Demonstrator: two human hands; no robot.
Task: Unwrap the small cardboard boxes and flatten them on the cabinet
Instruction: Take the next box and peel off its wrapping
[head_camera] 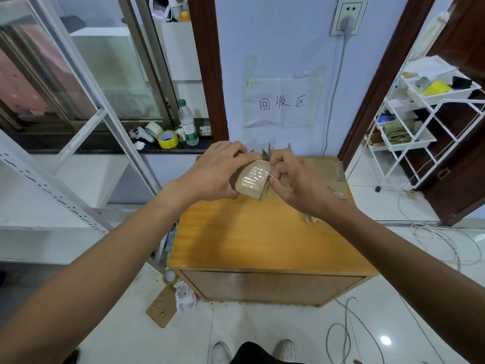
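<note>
A small cardboard box (pixel 252 179) wrapped in shiny clear tape is held in the air over the back of the wooden cabinet (pixel 252 237). My left hand (pixel 212 172) grips the box from its left side. My right hand (pixel 291 179) pinches a strip of clear tape at the box's right edge. Flattened cardboard (pixel 325 166) lies on the cabinet's far right corner, partly hidden behind my right hand. A crumpled bit of tape (pixel 311 219) lies on the cabinet top by my right wrist.
A wall with a paper sign (pixel 282 103) stands behind the cabinet. A windowsill at left holds a water bottle (pixel 187 123) and a yellow tape roll (pixel 168 139). A white wire rack (pixel 420 122) stands at right. Cables (pixel 346 329), a tape roll (pixel 169 277) and a cardboard scrap (pixel 161 307) lie on the floor.
</note>
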